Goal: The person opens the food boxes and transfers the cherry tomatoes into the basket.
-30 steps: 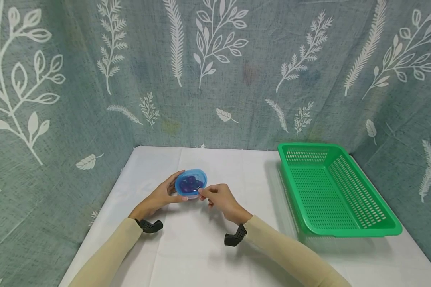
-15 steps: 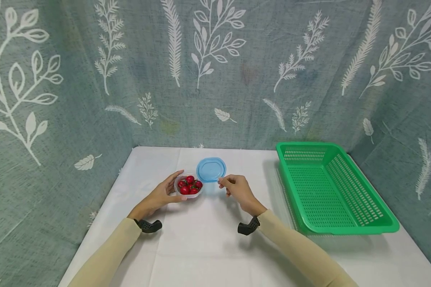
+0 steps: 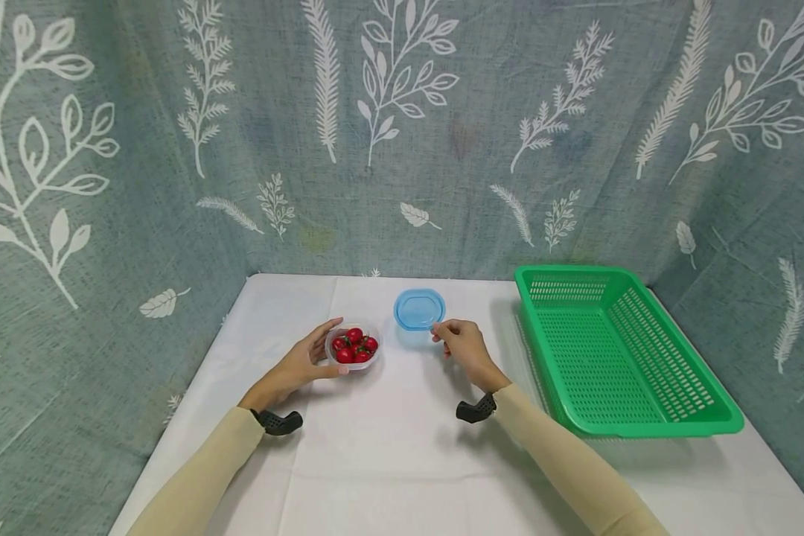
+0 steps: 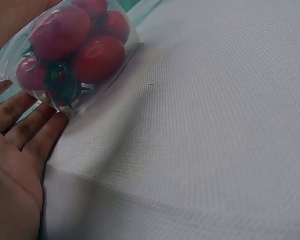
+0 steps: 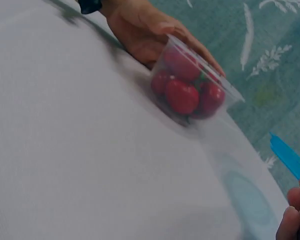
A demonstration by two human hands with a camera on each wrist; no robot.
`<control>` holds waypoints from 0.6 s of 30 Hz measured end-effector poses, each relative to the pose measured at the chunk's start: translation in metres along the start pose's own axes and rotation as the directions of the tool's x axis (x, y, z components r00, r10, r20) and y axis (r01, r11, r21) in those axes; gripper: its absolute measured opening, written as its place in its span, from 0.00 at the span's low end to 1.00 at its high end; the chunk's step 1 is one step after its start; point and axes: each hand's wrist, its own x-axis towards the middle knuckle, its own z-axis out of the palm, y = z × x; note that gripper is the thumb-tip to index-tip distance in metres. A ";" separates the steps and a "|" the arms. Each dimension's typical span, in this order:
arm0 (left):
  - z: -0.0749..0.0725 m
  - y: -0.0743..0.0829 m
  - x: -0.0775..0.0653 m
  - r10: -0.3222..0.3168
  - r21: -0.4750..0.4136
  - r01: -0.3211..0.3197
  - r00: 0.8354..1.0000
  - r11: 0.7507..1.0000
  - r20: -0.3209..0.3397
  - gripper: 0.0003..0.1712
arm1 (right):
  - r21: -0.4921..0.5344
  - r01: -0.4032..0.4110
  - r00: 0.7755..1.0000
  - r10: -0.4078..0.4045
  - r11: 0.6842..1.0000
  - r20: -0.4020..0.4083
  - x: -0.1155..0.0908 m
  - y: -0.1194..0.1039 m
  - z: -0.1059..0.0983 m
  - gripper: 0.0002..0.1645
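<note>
Translucent blue oval lid (image 3: pixel 419 310) is now off, shifted right; right grip (image 3: pixel 465 346) pinches its near-right edge above the white worktop (image 3: pixel 368 439). Left grip (image 3: pixel 298 366), half-curled, holds the clear plastic tub (image 3: pixel 358 367) at left; red tomatoes (image 3: pixel 345 355) inside lie exposed, reachable.
</note>
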 end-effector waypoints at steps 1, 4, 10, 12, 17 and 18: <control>0.000 0.000 0.000 0.000 -0.002 0.000 1.000 1.000 -0.001 0.62 | -0.005 -0.008 1.000 0.008 1.000 -0.009 0.001 0.002 -0.002 0.22; -0.001 -0.001 -0.001 0.012 -0.009 -0.011 1.000 1.000 0.003 0.61 | -0.025 -0.037 0.999 0.037 0.999 -0.035 0.004 0.006 -0.005 0.20; -0.002 -0.001 -0.001 0.008 -0.012 -0.008 1.000 1.000 -0.002 0.62 | -0.061 -0.060 0.997 0.057 0.996 -0.058 0.009 0.015 -0.010 0.19; -0.002 -0.001 0.000 0.000 -0.011 0.000 1.000 1.000 -0.003 0.62 | -0.063 -0.064 0.996 0.060 0.996 -0.060 0.009 0.018 -0.012 0.19; -0.002 -0.001 0.000 -0.011 -0.023 0.011 1.000 1.000 0.001 0.61 | -0.057 -0.085 0.995 0.082 0.995 -0.061 0.010 0.020 -0.017 0.19; -0.002 -0.001 0.000 -0.010 -0.025 0.010 1.000 1.000 0.003 0.61 | -0.059 -0.091 0.994 0.087 0.994 -0.061 0.011 0.019 -0.017 0.19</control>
